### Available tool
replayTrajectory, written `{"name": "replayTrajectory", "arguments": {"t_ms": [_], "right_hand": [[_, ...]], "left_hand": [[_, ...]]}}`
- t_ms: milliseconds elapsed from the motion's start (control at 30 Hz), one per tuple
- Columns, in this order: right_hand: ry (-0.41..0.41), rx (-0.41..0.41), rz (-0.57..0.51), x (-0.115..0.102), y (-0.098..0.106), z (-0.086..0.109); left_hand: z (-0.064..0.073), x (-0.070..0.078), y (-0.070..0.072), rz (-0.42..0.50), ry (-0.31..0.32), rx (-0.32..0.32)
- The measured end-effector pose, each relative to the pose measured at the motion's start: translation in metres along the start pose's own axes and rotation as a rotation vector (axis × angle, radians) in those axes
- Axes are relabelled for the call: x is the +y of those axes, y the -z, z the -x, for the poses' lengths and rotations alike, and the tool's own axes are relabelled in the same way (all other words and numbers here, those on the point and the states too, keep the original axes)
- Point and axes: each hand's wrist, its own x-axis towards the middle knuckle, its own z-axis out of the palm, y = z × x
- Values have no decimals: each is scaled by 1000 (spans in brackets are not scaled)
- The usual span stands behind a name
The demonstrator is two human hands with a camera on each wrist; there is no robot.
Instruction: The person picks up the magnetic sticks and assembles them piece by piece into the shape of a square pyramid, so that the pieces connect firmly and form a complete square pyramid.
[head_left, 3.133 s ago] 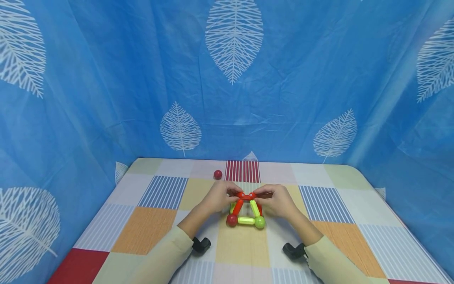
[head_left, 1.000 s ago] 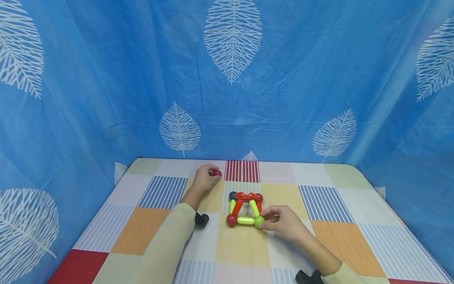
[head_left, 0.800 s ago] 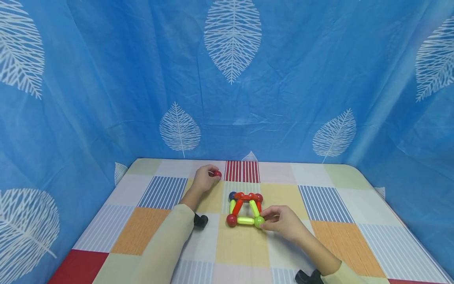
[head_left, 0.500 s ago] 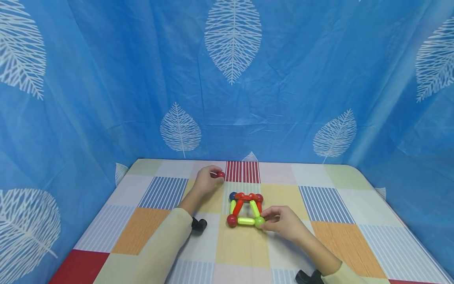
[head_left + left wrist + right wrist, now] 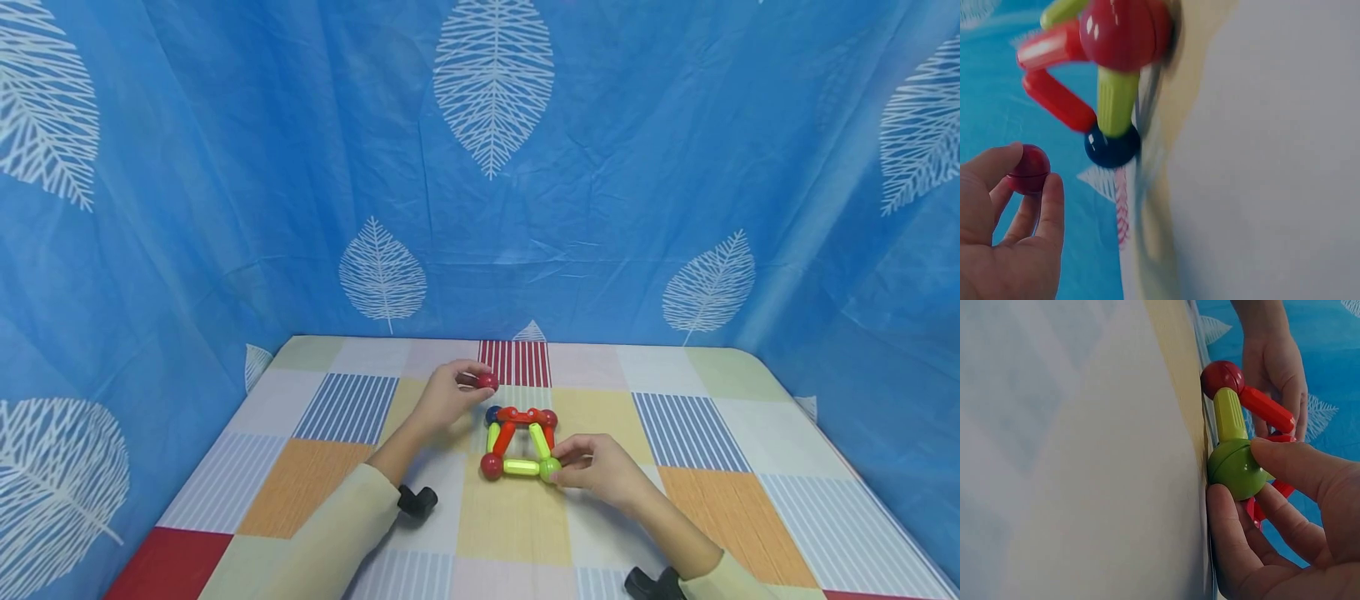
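In the head view my left hand point(image 5: 448, 398) pinches a loose red ball point(image 5: 487, 382) between thumb and fingers, just behind and left of a magnetic ball-and-rod frame. The left wrist view shows that ball point(image 5: 1030, 169) held off the table, apart from the frame. At the frame's front right corner, my right hand point(image 5: 603, 473) pinches a green ball point(image 5: 550, 469). The other corners are a red ball point(image 5: 491, 466), a dark blue ball point(image 5: 492, 415) and a red ball point(image 5: 550, 418). A yellow-green rod point(image 5: 521, 467) joins the front corners. Slanting rods rise toward red rods point(image 5: 522, 416) at the top.
A patchwork-patterned cloth point(image 5: 315, 483) covers the table. Blue curtains point(image 5: 600, 167) with white leaf prints stand behind and at both sides. Black wrist devices point(image 5: 417, 502) show under both forearms.
Both hands were at the red top rods. Since then the right hand moved to the green ball and stayed. The left took the loose red ball and carried it right, toward the frame.
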Motion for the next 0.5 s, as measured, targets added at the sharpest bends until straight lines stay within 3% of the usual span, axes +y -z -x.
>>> {"name": "replayTrajectory", "arguments": {"t_ms": [267, 500], "right_hand": [[13, -26, -35, 0, 1, -1], [8, -26, -22, 0, 2, -1]], "left_hand": [[16, 16, -10, 93, -64, -68], [25, 21, -17, 24, -145, -93]]}}
